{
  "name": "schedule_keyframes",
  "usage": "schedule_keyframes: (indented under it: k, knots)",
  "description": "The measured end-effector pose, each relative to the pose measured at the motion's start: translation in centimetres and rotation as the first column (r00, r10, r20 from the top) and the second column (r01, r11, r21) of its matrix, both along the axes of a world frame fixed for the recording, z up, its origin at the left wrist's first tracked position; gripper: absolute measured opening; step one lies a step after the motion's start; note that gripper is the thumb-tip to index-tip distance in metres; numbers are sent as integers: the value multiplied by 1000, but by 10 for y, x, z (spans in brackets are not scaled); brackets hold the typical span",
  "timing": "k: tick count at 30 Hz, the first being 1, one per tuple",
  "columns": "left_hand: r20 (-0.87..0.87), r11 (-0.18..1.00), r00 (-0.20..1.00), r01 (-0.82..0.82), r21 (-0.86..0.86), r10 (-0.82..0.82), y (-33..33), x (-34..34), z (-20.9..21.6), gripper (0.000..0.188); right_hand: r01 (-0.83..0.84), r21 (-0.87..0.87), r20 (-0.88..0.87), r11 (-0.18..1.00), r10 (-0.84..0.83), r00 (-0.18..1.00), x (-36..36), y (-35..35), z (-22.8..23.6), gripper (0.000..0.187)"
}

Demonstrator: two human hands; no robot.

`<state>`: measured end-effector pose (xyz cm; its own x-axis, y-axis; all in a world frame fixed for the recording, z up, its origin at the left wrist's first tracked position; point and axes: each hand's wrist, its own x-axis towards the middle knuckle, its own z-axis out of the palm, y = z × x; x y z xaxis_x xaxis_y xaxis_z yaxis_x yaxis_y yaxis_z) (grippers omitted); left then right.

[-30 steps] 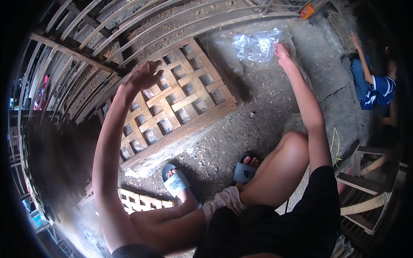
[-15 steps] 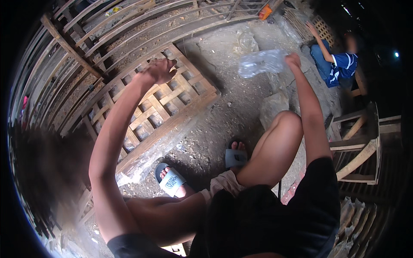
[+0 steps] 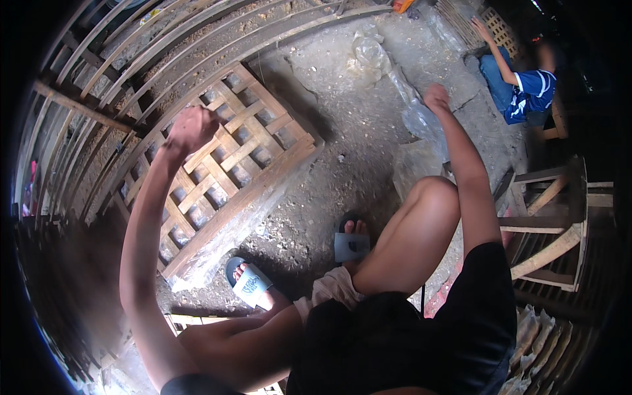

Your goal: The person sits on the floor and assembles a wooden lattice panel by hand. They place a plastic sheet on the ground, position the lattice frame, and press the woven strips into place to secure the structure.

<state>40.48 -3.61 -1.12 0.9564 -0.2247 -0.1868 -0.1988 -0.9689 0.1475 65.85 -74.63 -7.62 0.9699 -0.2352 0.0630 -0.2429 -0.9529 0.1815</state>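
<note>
My left hand (image 3: 193,128) is closed in a fist above a wooden lattice panel (image 3: 227,148); whether anything is inside the fist is hidden. The panel has crossed slats and a thick frame, with clear plastic showing in its gaps and along its near side. At the right, my right hand (image 3: 437,99) is closed on a clear plastic bag (image 3: 421,122), which hangs crumpled and narrow beside the wrist. Only part of the bag shows; the fingertips are hidden.
More clear plastic (image 3: 368,56) lies on the dirty concrete floor (image 3: 322,171). Slatted wooden rails (image 3: 191,43) run along the far left. A wooden frame (image 3: 550,227) stands at the right, and filled plastic packs (image 3: 536,339) lie below it. A person in blue (image 3: 526,95) sits at far right.
The plastic bag, spread out leftward from my right hand before, now hangs down beside it. My left hand has moved left and nearer, its fingers curled into a fist.
</note>
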Motion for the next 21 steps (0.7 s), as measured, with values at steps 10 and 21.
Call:
schedule_keyframes:
  k: [10, 21]
  knots:
    - [126, 986, 980, -159, 47, 152, 84, -52, -1, 14, -92, 355, -175, 931, 162, 971, 46, 234, -143, 77]
    - [20, 968, 974, -227, 104, 226, 87, -66, 0, 14, -252, 140, 154, 957, 231, 961, 67, 204, -144, 35]
